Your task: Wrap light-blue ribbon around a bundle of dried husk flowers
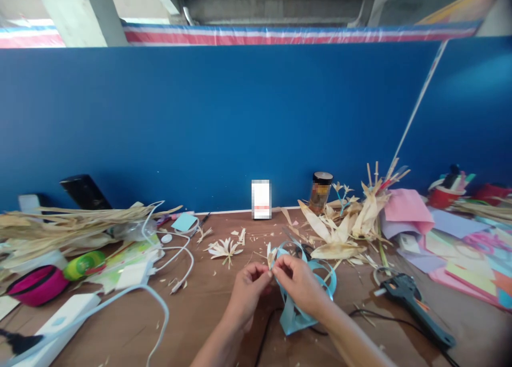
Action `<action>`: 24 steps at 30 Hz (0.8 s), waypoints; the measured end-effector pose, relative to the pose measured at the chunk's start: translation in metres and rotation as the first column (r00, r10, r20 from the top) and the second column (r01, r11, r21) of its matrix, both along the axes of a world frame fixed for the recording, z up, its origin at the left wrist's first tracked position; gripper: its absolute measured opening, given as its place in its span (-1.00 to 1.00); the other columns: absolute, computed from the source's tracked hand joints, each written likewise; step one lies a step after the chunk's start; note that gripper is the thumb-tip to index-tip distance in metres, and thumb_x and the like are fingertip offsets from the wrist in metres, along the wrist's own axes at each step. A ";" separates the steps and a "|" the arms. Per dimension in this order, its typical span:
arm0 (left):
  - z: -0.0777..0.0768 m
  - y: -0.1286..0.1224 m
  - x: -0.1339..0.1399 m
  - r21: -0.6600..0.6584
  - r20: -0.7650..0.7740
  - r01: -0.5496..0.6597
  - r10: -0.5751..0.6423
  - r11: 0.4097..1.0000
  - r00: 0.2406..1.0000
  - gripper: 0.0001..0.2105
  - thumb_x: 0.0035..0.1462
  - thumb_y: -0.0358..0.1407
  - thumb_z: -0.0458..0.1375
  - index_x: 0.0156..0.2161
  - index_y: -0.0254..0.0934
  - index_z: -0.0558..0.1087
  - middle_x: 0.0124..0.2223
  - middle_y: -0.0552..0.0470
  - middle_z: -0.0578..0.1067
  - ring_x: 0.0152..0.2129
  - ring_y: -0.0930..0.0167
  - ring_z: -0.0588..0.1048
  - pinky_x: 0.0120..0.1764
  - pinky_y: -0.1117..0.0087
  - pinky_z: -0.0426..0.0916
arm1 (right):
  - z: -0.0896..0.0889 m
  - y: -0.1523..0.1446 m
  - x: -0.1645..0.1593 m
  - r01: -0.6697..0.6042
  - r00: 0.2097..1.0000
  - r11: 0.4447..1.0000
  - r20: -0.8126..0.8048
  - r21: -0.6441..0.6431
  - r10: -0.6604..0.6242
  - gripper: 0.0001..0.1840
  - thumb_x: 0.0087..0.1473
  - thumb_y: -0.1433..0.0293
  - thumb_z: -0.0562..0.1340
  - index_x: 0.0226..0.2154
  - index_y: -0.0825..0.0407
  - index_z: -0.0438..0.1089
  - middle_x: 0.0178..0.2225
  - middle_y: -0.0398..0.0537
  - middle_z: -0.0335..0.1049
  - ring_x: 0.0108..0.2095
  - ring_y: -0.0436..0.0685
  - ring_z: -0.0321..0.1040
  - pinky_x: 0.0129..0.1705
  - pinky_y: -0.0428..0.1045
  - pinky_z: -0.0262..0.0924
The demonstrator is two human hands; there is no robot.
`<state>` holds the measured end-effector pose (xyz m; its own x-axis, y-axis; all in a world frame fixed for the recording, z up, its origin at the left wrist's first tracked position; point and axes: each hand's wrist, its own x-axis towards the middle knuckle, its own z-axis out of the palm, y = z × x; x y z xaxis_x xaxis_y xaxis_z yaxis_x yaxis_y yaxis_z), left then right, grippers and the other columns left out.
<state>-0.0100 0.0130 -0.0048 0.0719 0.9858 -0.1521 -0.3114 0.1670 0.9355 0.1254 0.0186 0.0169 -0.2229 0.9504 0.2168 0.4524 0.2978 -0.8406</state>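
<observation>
Over the middle of the table, my left hand (248, 291) and my right hand (301, 284) meet at their fingertips. Both pinch the base of a small pale husk flower (270, 254), whose petals point up; the exact grip on its stem is hidden by the fingers. Loops of light blue ribbon (294, 321) lie under and beside my right hand. A larger finished-looking husk flower (226, 249) rests beyond my left hand. Dried corn husks (340, 249) are piled beyond my right hand.
A glue gun (414, 305) with a black cord lies at right, near coloured paper sheets (460, 249). A lidded jar (321, 191) stands at the blue partition (240, 116). Left are stacked husk strips (72, 225), white cables and a power strip (66, 329).
</observation>
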 end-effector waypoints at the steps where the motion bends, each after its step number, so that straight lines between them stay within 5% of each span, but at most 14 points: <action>1: -0.001 0.000 0.000 0.006 -0.003 -0.001 0.001 1.000 1.000 -0.83 -0.18 -0.29 0.25 -0.51 -0.35 0.38 -0.56 0.11 0.36 -0.65 0.60 0.27 -0.56 0.58 0.17 | -0.001 0.000 0.000 0.003 1.000 1.000 0.010 0.006 -0.003 -0.85 0.01 0.39 0.07 -0.51 0.07 0.27 -0.60 -0.20 0.21 -0.54 -0.03 0.12 -0.50 -0.14 -0.01; 24: -0.001 0.003 0.002 -0.035 0.025 -0.089 0.090 0.995 0.996 -0.82 -0.24 -0.29 0.26 -0.53 -0.36 0.38 -0.64 0.14 0.34 -0.71 0.59 0.25 -0.60 0.57 0.16 | -0.001 -0.001 -0.004 -0.044 0.998 0.999 -0.041 0.001 0.044 -0.82 0.04 0.34 0.06 -0.50 0.07 0.25 -0.57 -0.20 0.22 -0.52 -0.02 0.14 -0.47 -0.13 0.04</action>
<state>-0.0078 0.0165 -0.0063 -0.0116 0.9828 -0.1842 -0.3513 0.1684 0.9210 0.1210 0.0173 0.0156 -0.2550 0.9399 0.2271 0.4043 0.3170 -0.8580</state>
